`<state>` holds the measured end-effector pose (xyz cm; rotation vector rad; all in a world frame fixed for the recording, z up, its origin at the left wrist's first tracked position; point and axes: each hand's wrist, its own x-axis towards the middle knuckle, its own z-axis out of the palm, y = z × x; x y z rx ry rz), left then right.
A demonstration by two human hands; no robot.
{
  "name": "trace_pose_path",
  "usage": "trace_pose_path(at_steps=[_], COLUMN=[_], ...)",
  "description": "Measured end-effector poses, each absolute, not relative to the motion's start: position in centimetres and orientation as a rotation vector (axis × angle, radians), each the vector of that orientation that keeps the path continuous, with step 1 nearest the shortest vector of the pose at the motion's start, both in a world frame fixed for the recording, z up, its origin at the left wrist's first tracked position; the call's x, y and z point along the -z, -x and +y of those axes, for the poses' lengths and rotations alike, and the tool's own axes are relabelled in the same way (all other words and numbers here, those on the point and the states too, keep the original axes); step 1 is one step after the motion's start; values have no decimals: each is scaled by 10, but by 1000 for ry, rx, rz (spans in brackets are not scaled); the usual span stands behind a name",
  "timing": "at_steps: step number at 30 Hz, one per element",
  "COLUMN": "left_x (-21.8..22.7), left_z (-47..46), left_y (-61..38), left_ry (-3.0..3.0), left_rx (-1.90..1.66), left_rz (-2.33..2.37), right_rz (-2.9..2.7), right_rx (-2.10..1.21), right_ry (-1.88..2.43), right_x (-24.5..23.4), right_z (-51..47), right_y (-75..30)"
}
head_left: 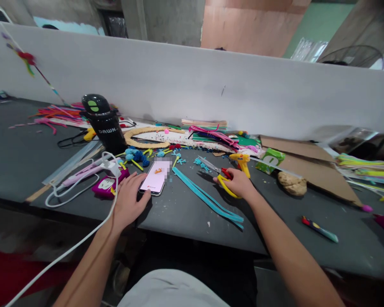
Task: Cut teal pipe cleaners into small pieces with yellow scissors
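My left hand [129, 200] rests on the dark table beside a smartphone [155, 178] with a lit pink screen, its thumb touching the phone's lower edge and the fingers loosely spread. A white cable [83, 236] runs past the wrist. My right hand [238, 182] is closed around the yellow and red handles of a pair of scissors [216, 170], whose blades point up and left, slightly apart. Long teal pipe cleaners [208, 198] lie between both hands.
A black bottle [104, 123] stands at back left next to a wicker ring [147, 137]. Piles of coloured pipe cleaners [59, 114], felt sheets [224, 138], a yellow glue gun [241, 163], cardboard [310, 164], a green box [270, 160] and a pen [320, 229] crowd the table. A white partition [192, 89] stands behind.
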<state>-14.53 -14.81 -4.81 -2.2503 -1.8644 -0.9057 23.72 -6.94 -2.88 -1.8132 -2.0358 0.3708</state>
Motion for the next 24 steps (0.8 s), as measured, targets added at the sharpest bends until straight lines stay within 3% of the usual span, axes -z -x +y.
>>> trace_pose_path(at_steps=[24], left_x=[46], left_z=[-149], left_y=[144], left_ry=[2230], left_rx=[963], left_rz=[-1910], right_rz=[-2106], right_rx=[-229], right_ry=[2298], right_x=[-1], right_z=[-77], right_y=[-246])
